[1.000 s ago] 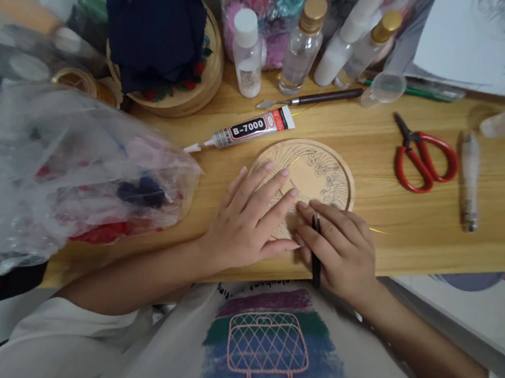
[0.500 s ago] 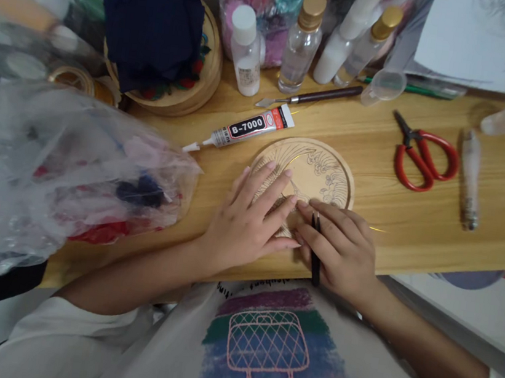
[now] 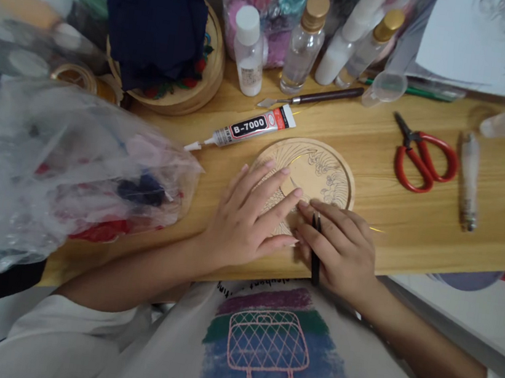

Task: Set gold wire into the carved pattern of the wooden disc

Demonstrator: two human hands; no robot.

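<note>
Disc (image 3: 312,181) on the table (image 3: 376,168), glue tube (image 3: 252,128) behind it, scissors (image 3: 410,139) right, bag (image 3: 98,156) left

Round line-drawn plaque (image 3: 314,175), flat; slim black tweezers (image 3: 315,256).

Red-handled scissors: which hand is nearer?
Right. Right hand is below and left of the scissors; left hand is farther left, over the round wooden board.

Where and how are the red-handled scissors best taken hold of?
Probably by the red loops, from the near side: the scissors lie flat, loops nearest, dark tips pointing away. The right hand is nearer but holds a black tool.
</note>
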